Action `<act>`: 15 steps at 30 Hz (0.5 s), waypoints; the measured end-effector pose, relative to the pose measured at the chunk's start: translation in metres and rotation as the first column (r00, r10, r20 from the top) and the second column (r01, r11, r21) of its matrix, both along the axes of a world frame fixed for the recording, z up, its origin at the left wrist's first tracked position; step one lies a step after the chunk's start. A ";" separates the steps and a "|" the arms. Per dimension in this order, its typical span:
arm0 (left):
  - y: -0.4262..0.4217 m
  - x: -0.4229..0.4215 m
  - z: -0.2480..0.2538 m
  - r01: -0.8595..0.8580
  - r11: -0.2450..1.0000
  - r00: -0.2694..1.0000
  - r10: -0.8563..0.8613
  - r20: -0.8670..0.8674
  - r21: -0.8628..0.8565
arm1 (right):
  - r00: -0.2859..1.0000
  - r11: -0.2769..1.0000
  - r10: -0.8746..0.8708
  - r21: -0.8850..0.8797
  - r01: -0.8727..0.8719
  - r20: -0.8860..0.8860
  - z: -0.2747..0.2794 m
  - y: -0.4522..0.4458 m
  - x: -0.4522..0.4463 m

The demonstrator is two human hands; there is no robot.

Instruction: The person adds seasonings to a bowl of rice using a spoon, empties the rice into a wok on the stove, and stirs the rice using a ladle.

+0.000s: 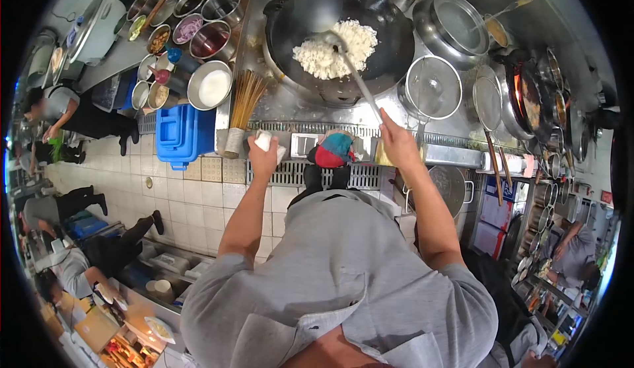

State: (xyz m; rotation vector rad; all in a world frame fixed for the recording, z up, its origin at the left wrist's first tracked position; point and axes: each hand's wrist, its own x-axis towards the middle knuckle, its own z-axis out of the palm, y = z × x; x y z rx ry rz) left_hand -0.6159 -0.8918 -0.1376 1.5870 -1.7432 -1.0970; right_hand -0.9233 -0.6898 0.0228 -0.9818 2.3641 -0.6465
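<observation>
My right hand [400,141] is wrapped around the handle end of a long metal ladle [362,84]. The ladle's bowl rests on white rice [356,44], which is heaped in the middle of a large dark wok [389,57] on the stove. My left hand [263,158] is closed around a white cloth [264,141] at the stove's front edge, just right of a bamboo wok brush [244,100]. A red and teal cloth [335,148] lies on the front ledge between my hands. Steam or blur hides part of the wok's far side.
To the left stand several metal bowls of ingredients, one holding white powder [214,88], above a blue bin [185,133]. On the right are a round strainer [433,87], a stacked metal pot [456,24] and hanging pans. Other people work at far left and far right.
</observation>
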 end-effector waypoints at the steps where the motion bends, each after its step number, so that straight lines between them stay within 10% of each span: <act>1: 0.004 0.003 -0.006 0.022 1.000 0.999 -0.021 0.027 -0.017 | 1.000 0.999 -0.026 0.042 0.025 0.016 0.005 -0.003 -0.007; 4: 0.010 -0.001 -0.002 0.032 0.998 0.996 -0.027 0.081 -0.051 | 0.985 0.958 -0.014 -0.285 -0.036 -0.170 0.009 0.013 -0.011; 7: 0.010 -0.005 0.001 0.000 0.999 0.996 0.004 0.089 -0.044 | 0.876 0.955 -0.262 -0.021 0.296 0.405 0.102 0.024 0.026; 10: 0.008 -0.004 -0.007 0.017 0.997 0.993 -0.009 0.117 -0.069 | 0.589 0.908 -0.300 0.035 0.418 0.751 0.075 0.028 0.025; 13: 0.008 -0.002 -0.010 0.036 0.994 0.993 -0.025 0.114 -0.103 | 0.641 0.926 -0.226 -0.043 0.376 0.733 0.006 -0.013 -0.003; 15: 0.008 -0.001 -0.009 0.043 0.994 0.993 -0.031 0.116 -0.099 | 0.974 0.982 -0.083 -0.148 0.116 0.211 -0.020 -0.039 -0.025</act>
